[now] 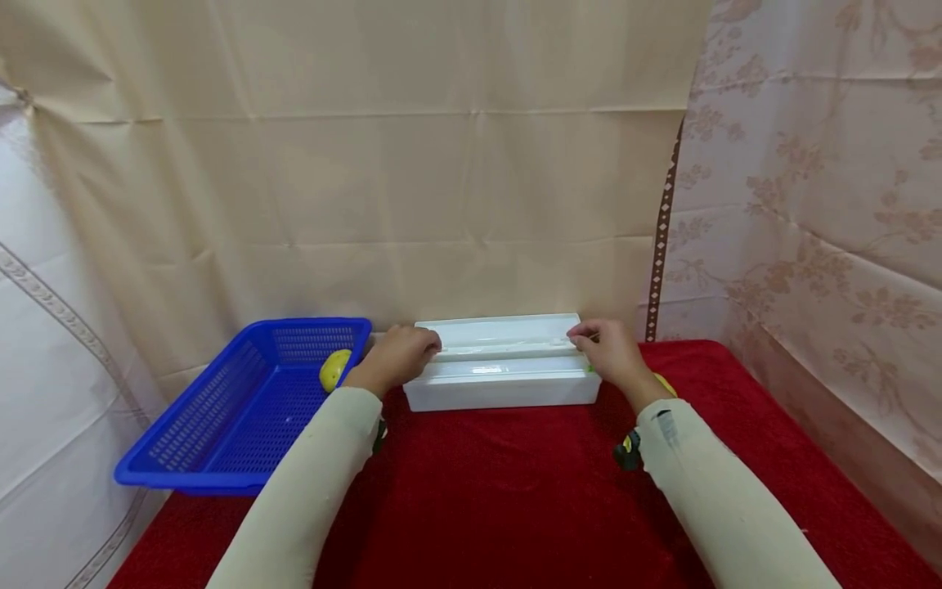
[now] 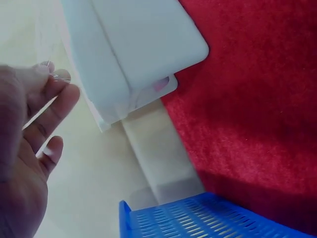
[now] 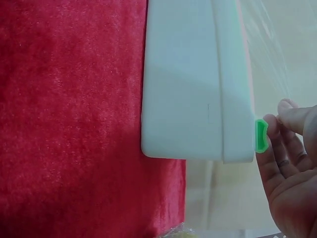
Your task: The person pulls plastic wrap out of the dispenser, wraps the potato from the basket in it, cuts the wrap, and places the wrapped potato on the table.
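Observation:
A white cling film dispenser box (image 1: 500, 393) stands on the red cloth with its lid (image 1: 508, 329) raised at the back. Clear cling film (image 3: 270, 49) stretches above it between both hands. My left hand (image 1: 401, 356) pinches the film at the box's left end, thumb against fingertips, the other fingers loosely bent in the left wrist view. At the right end, my right hand (image 1: 612, 353) pinches the film between thumb and index finger. Its other fingers lie beside a green slider (image 3: 261, 135) on the box edge.
A blue plastic basket (image 1: 191, 481) stands on the left, with a yellow fruit (image 1: 335, 370) inside near its right wall. Something yellow (image 1: 666, 384) shows partly behind my right wrist. A beige curtain (image 1: 471, 180) hangs right behind the box.

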`<act>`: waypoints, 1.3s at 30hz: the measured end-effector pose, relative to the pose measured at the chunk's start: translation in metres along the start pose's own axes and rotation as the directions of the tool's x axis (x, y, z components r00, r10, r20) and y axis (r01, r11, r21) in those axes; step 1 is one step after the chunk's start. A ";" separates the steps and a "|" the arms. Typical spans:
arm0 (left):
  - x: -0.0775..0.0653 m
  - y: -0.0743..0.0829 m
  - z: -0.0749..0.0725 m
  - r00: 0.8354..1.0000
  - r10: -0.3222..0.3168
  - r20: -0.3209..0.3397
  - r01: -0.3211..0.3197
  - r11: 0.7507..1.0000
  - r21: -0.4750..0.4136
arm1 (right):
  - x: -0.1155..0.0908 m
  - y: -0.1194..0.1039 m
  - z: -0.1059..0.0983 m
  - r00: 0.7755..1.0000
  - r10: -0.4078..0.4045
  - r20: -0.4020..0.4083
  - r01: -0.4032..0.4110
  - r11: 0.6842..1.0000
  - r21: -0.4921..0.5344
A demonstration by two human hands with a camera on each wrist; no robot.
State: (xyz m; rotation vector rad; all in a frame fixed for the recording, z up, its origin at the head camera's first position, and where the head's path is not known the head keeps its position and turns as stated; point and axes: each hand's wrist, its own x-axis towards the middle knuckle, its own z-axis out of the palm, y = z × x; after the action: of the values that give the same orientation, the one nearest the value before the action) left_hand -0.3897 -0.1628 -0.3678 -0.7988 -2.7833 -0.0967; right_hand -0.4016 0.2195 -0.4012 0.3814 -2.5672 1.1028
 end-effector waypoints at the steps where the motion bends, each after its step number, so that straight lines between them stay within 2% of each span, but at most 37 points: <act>1: -0.001 0.000 0.000 1.000 -0.003 0.003 0.003 1.000 -0.011 | 0.000 0.000 0.000 1.000 -0.003 0.000 0.003 1.000 -0.002; 6: -0.001 -0.001 0.004 0.999 -0.034 0.008 0.034 0.999 -0.025 | -0.001 -0.002 -0.002 1.000 -0.017 -0.009 0.017 1.000 -0.015; 10: 0.001 -0.003 0.006 0.996 -0.082 -0.028 0.082 0.996 -0.031 | -0.002 -0.004 -0.003 0.999 -0.036 -0.011 0.036 0.999 -0.026; 13: 0.001 -0.005 0.003 0.991 -0.135 -0.019 0.133 0.986 -0.100 | -0.002 -0.006 -0.003 0.999 -0.044 -0.008 0.044 0.999 -0.025; 17: -0.001 -0.008 -0.003 0.984 -0.175 0.025 0.176 0.956 -0.234 | -0.002 -0.010 -0.007 0.999 -0.051 -0.004 0.051 0.998 -0.021; 20: -0.001 -0.012 -0.006 0.986 -0.162 0.045 0.168 0.936 -0.310 | -0.003 -0.013 -0.011 0.999 -0.041 0.000 0.041 0.999 -0.026; 22: -0.002 -0.014 -0.008 0.989 -0.138 0.044 0.145 0.931 -0.336 | -0.003 -0.014 -0.013 1.000 -0.030 0.004 0.030 0.999 -0.032; 26: -0.003 -0.018 -0.011 0.996 -0.087 0.020 0.088 0.922 -0.376 | -0.003 -0.018 -0.017 1.000 0.000 0.019 0.001 1.000 -0.022; 29: -0.006 -0.019 -0.014 0.997 -0.073 0.006 0.068 0.903 -0.425 | -0.003 -0.020 -0.020 1.000 -0.005 0.019 0.006 1.000 -0.023; 35: -0.012 -0.018 -0.020 0.995 -0.104 0.005 0.090 0.834 -0.544 | -0.003 -0.025 -0.028 0.999 -0.037 0.022 0.039 0.997 -0.062; 37: -0.012 -0.017 -0.022 0.994 -0.107 0.012 0.095 0.826 -0.555 | -0.003 -0.027 -0.030 0.999 -0.028 0.028 0.029 0.998 -0.061; 39: -0.012 -0.016 -0.025 0.994 -0.103 0.023 0.099 0.835 -0.541 | -0.003 -0.029 -0.031 0.999 -0.021 0.031 0.023 0.998 -0.061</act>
State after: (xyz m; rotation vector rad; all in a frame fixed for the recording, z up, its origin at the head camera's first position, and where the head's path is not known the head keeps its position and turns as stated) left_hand -0.3830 -0.1859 -0.3463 -0.7530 -2.8107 -0.9439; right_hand -0.3824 0.2236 -0.3630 0.4136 -2.6104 1.0153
